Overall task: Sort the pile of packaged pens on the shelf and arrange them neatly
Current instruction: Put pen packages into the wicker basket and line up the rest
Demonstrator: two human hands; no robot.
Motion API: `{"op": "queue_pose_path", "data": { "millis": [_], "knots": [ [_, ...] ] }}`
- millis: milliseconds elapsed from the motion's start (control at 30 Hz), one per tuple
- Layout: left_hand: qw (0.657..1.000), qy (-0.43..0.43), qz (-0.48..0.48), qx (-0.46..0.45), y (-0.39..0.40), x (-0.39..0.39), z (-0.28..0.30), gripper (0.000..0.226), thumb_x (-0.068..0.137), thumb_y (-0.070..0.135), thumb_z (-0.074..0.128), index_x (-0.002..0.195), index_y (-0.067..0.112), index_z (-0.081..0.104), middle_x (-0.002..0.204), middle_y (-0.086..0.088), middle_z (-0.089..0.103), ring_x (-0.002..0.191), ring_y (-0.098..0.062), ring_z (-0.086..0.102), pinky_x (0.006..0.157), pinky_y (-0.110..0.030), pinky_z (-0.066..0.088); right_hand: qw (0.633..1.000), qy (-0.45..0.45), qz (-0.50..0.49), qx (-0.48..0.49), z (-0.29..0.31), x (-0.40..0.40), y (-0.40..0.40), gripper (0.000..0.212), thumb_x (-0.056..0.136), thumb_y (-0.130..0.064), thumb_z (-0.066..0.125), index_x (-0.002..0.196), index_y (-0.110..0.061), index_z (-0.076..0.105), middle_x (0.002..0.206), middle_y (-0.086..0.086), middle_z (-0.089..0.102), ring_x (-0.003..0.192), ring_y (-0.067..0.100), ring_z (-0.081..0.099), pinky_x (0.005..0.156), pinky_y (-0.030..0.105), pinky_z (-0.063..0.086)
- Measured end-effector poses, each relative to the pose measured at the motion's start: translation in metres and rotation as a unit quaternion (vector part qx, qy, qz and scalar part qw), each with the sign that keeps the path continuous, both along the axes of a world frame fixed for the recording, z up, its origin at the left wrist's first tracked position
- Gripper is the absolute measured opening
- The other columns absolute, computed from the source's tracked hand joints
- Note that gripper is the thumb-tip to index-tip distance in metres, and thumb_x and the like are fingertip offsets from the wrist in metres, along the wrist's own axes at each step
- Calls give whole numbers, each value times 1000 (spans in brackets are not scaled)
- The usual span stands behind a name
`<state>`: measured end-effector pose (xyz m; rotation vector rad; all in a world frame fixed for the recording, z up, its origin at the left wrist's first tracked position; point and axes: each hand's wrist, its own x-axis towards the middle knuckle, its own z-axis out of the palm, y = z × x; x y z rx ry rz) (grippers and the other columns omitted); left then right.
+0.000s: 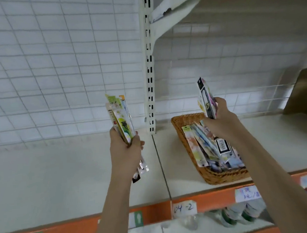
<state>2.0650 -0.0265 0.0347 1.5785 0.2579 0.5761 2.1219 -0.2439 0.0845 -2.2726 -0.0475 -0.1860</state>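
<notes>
Gripping upright bundle of packaged pens (121,118), left hand (125,151) is hovering above pale shelf (62,173). Right hand (221,117) is clutching second pen bundle (206,98) over wicker basket (185,137), where remaining pen packs (211,148) are lying jumbled.

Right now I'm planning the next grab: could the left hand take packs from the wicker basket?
Probably not yet. The left hand grips a full bundle of pen packs and is left of the basket; the right hand hovers over it.
</notes>
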Motion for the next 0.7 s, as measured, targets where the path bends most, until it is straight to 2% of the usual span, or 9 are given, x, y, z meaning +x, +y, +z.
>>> {"op": "queue_pose_path", "data": {
  "millis": [167,300,367,433,533,633,700],
  "knots": [
    [1000,8,-9,6,-70,8,0,32,91,3,52,121,12,42,105,-8,62,58,-2,66,67,-29,56,1000,7,16,7,-10,19,-60,59,89,-15,51,136,-37,23,101,8,60,79,30,68,61,32,54],
    [1000,13,4,10,-100,3,-4,30,92,0,50,117,15,41,107,-8,61,67,-9,67,76,-36,57,999,22,46,6,-24,28,-80,61,87,-12,52,139,-25,23,93,9,60,80,29,63,63,33,49],
    [1000,15,18,19,-107,2,-6,30,92,-1,50,116,15,41,100,1,59,64,2,67,80,-38,56,997,27,68,7,-33,30,-81,55,88,-14,56,136,-17,29,88,7,57,76,24,57,60,31,44],
    [999,21,28,24,-112,1,-7,28,92,-3,49,112,15,41,95,6,57,63,8,65,79,-38,56,997,33,74,-16,-42,32,-79,52,87,-15,57,134,-13,34,98,10,57,85,26,54,65,30,40],
    [996,57,37,49,-118,4,-3,27,92,-2,47,110,16,39,104,-4,58,67,-7,65,72,-29,55,995,40,63,-61,-50,40,-79,49,82,-14,58,128,-11,42,117,19,49,99,34,51,79,32,43],
    [991,90,46,93,-124,7,1,29,90,-1,48,115,14,41,111,-8,59,78,-15,66,74,-33,55,992,61,72,-86,-48,44,-82,40,82,-21,59,119,-10,48,122,20,42,107,38,48,96,43,44],
    [983,111,63,136,-126,9,6,28,89,2,48,112,16,41,108,-9,60,83,-20,65,61,-26,49,988,70,90,-104,-46,46,-86,40,84,-27,59,119,-11,48,125,19,41,111,38,46,101,46,41]
  ]
}}
